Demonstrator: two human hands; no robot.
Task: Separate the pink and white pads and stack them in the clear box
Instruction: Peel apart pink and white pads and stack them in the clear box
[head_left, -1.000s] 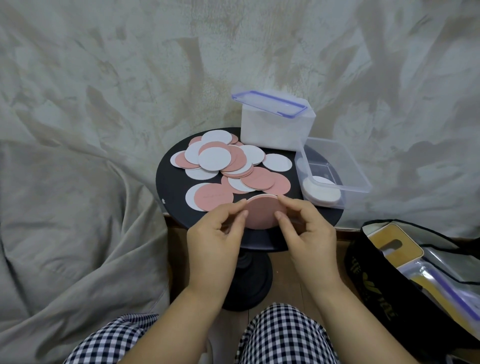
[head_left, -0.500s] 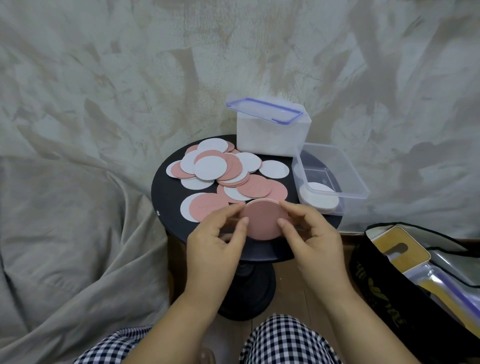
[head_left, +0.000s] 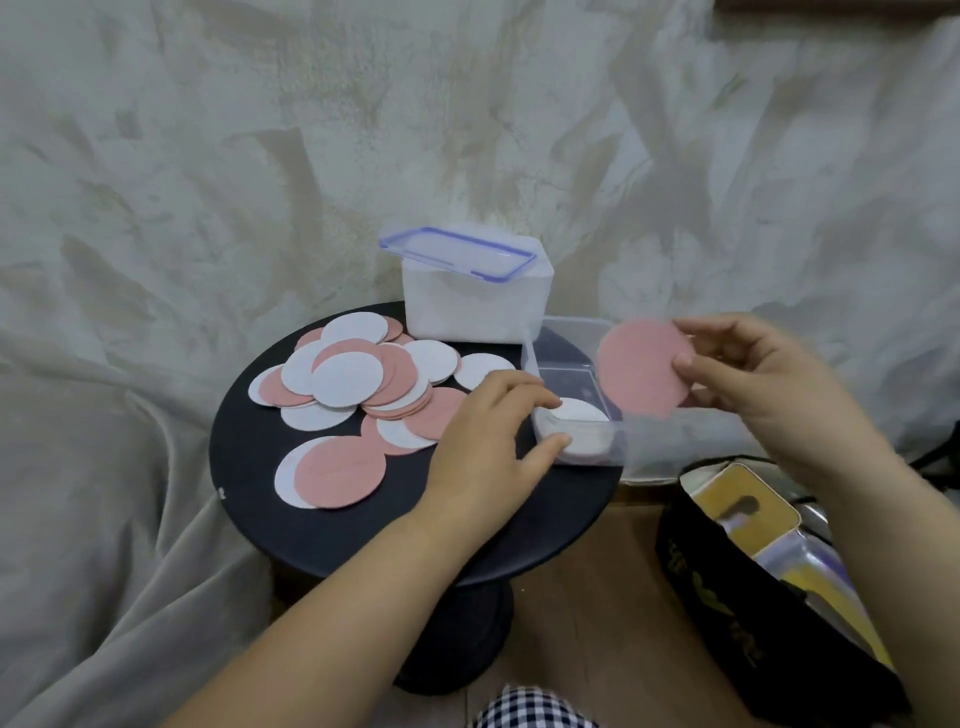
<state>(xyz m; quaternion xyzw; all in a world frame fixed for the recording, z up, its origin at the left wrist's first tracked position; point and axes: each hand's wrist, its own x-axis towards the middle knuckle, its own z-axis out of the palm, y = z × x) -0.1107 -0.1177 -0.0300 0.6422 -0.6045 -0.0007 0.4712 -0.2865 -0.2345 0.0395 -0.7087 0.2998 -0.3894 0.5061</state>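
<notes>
Several round pink and white pads (head_left: 353, 374) lie overlapping on a round black table (head_left: 260, 467). The clear box (head_left: 675, 441) sits at the table's right edge, with a stack of white pads (head_left: 584, 415) in its near left corner. My right hand (head_left: 769, 384) pinches a pink pad (head_left: 641, 366) and holds it tilted above the box. At the box's near left corner my left hand (head_left: 488, 441) grips the wall, fingers over the rim and thumb against the outside.
A white container (head_left: 475, 304) with a blue-trimmed clear lid (head_left: 457, 253) laid on top stands at the table's back. A black bag (head_left: 779, 597) holding yellow packaging sits on the wooden floor at the right. Grey cloth drapes behind and to the left.
Both hands held the pink pad at the table's front edge. My right hand has carried it right, over the clear box. My left hand let go and moved onto the box's corner.
</notes>
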